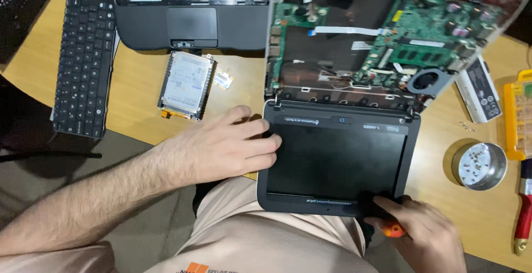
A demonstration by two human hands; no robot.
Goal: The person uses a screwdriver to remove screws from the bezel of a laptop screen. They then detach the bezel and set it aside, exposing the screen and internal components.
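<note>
Glossy black screen (332, 162) in matt plastic bezel, smooth wooden table (138, 79), shiny metal tin (480, 165) (screws inside)

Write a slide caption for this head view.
Left hand steadies an opened laptop's screen; right hand holds an orange-handled screwdriver at its lower edge.

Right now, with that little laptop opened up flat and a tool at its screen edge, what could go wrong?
1. The right hand works an orange-handled tool at the bottom bezel of the screen panel; a slip could scratch or crack it.
2. The screen panel overhangs the desk edge, steadied only by the left hand; it might tip.
3. The exposed motherboard lies open near the tin of loose screws; a spill could scatter them onto it.
</note>
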